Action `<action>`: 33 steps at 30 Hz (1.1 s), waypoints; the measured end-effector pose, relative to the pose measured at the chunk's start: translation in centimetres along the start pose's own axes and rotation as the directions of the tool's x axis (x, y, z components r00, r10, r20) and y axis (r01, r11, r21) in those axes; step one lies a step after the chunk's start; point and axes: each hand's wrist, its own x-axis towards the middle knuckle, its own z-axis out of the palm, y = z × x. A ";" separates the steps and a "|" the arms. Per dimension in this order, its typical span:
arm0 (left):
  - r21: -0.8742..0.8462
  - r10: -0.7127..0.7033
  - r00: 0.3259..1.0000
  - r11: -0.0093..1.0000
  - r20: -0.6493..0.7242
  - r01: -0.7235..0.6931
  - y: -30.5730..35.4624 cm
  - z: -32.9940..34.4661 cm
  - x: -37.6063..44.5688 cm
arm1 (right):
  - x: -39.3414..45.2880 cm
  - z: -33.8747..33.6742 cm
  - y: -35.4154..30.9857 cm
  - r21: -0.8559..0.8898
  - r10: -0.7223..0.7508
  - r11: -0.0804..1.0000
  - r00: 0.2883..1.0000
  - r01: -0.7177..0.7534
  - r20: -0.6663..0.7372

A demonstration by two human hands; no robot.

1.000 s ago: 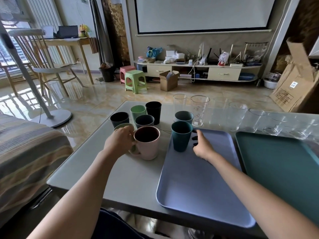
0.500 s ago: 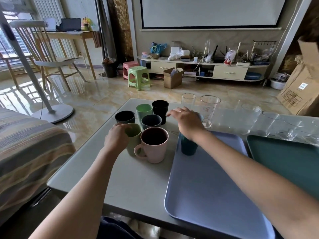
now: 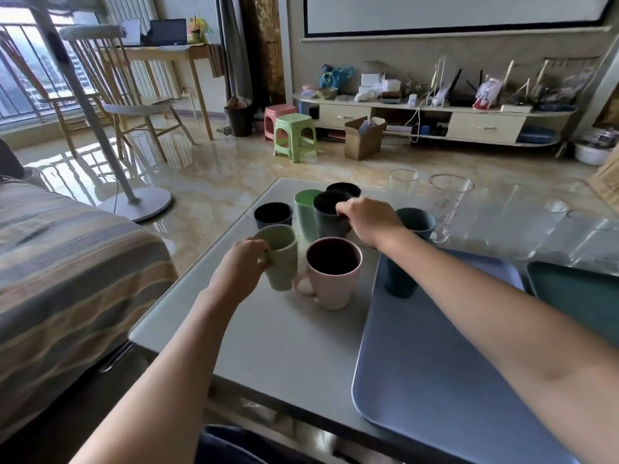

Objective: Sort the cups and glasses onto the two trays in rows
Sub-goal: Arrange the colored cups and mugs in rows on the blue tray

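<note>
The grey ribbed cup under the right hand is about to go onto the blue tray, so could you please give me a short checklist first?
1. Right hand grips the grey ribbed cup at its rim: ok.
2. Cup clear of the table: cannot tell.
3. Free space on the blue tray beside the teal cup: ok.
4. Left hand holds the pale green mug: ok.
5. Pink mug out of the path: not ok.

arms: bare, no sleeves; right hand point(image 3: 370, 220): ring on one finger; lap: dark blue cloth
</note>
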 end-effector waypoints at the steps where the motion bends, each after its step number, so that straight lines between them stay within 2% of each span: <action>1: -0.009 -0.012 0.998 1.000 -0.056 0.011 -0.1 -0.4 -0.1 | -0.4 -0.3 0.1 0.038 0.018 0.999 0.997 -0.015 -0.077; 3: -0.016 -0.041 0.984 0.999 -0.174 0.039 -0.2 -1.4 -0.5 | -1.2 -1.7 0.5 0.136 0.060 0.990 0.979 -0.034 -0.197; 6: 0.005 -0.077 0.951 0.997 -0.300 0.082 0.1 -2.8 -1.3 | -3.5 -4.3 0.9 0.239 0.085 0.971 0.952 -0.014 -0.292; 11: -0.001 -0.088 0.920 0.995 -0.382 0.095 2.0 -4.5 -2.3 | -11.1 -6.5 1.3 0.301 0.091 0.954 0.933 0.019 -0.349; 16: -0.009 -0.051 0.917 0.999 -0.395 0.051 4.7 -5.0 -2.7 | -17.3 -6.2 1.6 0.311 0.100 0.950 0.971 -0.028 -0.217; 24: 0.001 0.067 0.943 0.998 -0.325 -0.070 6.2 -4.0 -2.9 | -20.5 -3.0 1.6 0.160 0.095 0.981 0.992 -0.107 0.082; 27: -0.034 0.093 0.942 0.993 -0.322 -0.109 6.4 -4.0 -2.9 | -20.1 -2.7 1.5 0.144 0.094 0.983 0.988 -0.112 0.123; 30: -0.032 0.105 0.940 0.992 -0.323 -0.122 6.8 -3.7 -2.8 | -19.7 -3.3 1.7 0.249 0.091 0.959 0.980 -0.135 0.179; 31: -0.032 0.108 0.941 0.992 -0.322 -0.125 7.0 -3.7 -2.7 | -19.7 -3.6 1.7 0.289 0.107 0.945 0.979 -0.155 0.176; 33: -0.034 0.122 0.940 0.990 -0.318 -0.140 7.6 -3.6 -2.6 | -19.5 -4.3 1.7 0.359 0.157 0.917 0.985 -0.174 0.075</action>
